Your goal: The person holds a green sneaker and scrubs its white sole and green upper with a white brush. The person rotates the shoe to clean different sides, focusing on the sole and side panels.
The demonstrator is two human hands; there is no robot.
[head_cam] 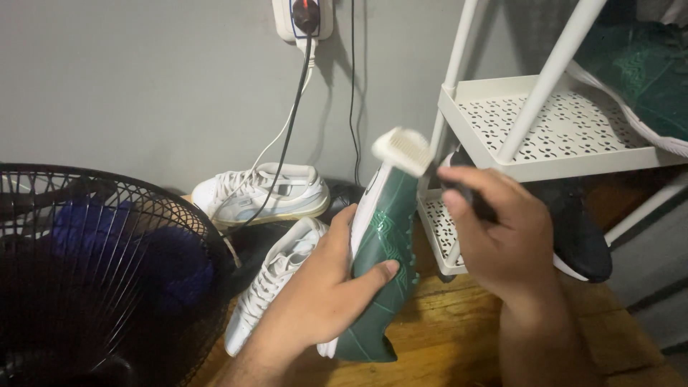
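Note:
My left hand (322, 287) grips a green and white sneaker (383, 236), holding it upright with the toe end up and the thumb across its green side. My right hand (505, 236) is closed around the dark handle of a brush, whose white bristle head (403, 150) rests against the top end of the sneaker. The handle is mostly hidden inside the fist.
Two white sneakers (261, 193) (276, 276) lie by the grey wall on the wooden floor (444, 322). A black fan grille (100, 272) fills the left. A white perforated shelf rack (566, 129) stands at right, with a dark shoe (580, 236) under it. Cables hang from a wall socket (304, 18).

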